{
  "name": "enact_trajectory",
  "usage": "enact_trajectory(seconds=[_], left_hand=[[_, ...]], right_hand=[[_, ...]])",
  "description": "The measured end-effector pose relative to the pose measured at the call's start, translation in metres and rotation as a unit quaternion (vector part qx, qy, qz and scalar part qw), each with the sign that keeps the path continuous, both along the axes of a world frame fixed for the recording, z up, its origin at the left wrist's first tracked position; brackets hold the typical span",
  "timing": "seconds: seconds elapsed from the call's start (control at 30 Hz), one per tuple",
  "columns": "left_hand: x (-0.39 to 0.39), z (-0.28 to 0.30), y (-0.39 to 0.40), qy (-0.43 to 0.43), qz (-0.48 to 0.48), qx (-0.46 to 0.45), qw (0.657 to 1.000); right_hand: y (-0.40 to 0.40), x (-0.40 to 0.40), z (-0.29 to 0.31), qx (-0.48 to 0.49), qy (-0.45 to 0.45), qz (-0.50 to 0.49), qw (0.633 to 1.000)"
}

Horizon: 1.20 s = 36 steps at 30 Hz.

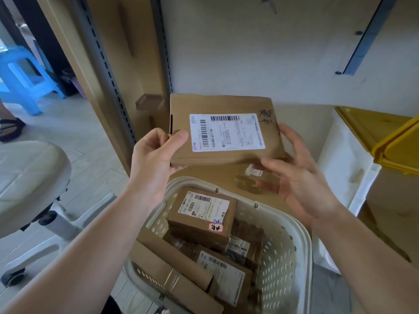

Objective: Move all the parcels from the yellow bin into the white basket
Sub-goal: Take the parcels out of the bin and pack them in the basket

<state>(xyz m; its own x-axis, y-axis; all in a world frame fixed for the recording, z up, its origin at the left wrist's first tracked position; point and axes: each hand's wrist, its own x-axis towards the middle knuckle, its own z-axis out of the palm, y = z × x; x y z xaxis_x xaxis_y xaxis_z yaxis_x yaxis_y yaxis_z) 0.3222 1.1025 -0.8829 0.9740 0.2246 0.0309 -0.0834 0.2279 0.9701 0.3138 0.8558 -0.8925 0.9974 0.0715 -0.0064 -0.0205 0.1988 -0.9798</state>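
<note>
A flat brown cardboard parcel (pixel 223 130) with a white shipping label is held above the far rim of the white basket (pixel 292 245). My left hand (pixel 156 152) grips its left edge, thumb on top. My right hand (pixel 301 173) is at its right edge with fingers spread, touching the edge and underside. The perforated basket holds several brown parcels, the top one a small box (pixel 201 217) with a label and a red sticker. The yellow bin (pixel 390 139) stands at the right, only its corner showing; its inside is hidden.
A wooden shelf (pixel 222 175) lies under the held parcel, with a small labelled item on it. A white container (pixel 344 159) sits below the yellow bin. A white chair (pixel 29 177) is at the left and a blue stool (pixel 25 75) stands further back.
</note>
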Motion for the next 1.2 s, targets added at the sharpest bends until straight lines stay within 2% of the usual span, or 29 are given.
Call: enact_trajectory(seconds=[0.1, 0.2, 0.27, 0.4, 0.47, 0.57, 0.63, 0.83, 0.93, 1.07, 1.2], left_hand=[[0.0, 0.0, 0.001, -0.012, -0.017, 0.041, 0.999], [-0.001, -0.003, -0.001, -0.023, -0.105, 0.04, 0.993], [-0.002, -0.003, -0.004, -0.015, -0.141, 0.071, 0.987], [-0.003, -0.004, -0.005, 0.002, -0.11, 0.088, 0.99], [-0.003, -0.004, -0.006, 0.003, -0.102, 0.093, 0.99], [-0.004, -0.004, -0.009, -0.002, -0.122, 0.111, 0.986], [-0.007, -0.003, -0.014, -0.001, -0.138, 0.127, 0.982], [-0.01, 0.002, -0.015, -0.022, -0.174, 0.109, 0.978], [-0.009, 0.001, -0.015, -0.046, -0.152, 0.102, 0.982], [-0.004, 0.001, -0.014, -0.052, -0.059, 0.001, 0.997], [0.001, 0.004, -0.014, -0.044, 0.006, -0.018, 0.999]], right_hand=[[-0.004, 0.003, 0.003, 0.015, -0.028, -0.048, 0.998], [-0.005, 0.004, 0.004, 0.061, -0.027, -0.064, 0.996], [-0.002, 0.003, 0.004, 0.092, -0.017, -0.073, 0.993], [0.002, 0.001, 0.005, 0.148, -0.015, -0.124, 0.981], [0.001, 0.001, 0.004, 0.129, -0.023, -0.125, 0.983], [0.005, -0.002, 0.004, 0.012, -0.042, -0.088, 0.995], [0.008, -0.004, 0.002, -0.034, -0.051, -0.054, 0.997], [0.005, -0.01, 0.012, -0.006, -0.075, -0.031, 0.997], [-0.002, -0.012, 0.018, -0.011, -0.085, -0.011, 0.996], [-0.01, -0.009, 0.018, -0.029, -0.063, 0.01, 0.998], [-0.008, -0.006, 0.01, 0.039, 0.005, 0.01, 0.999]])
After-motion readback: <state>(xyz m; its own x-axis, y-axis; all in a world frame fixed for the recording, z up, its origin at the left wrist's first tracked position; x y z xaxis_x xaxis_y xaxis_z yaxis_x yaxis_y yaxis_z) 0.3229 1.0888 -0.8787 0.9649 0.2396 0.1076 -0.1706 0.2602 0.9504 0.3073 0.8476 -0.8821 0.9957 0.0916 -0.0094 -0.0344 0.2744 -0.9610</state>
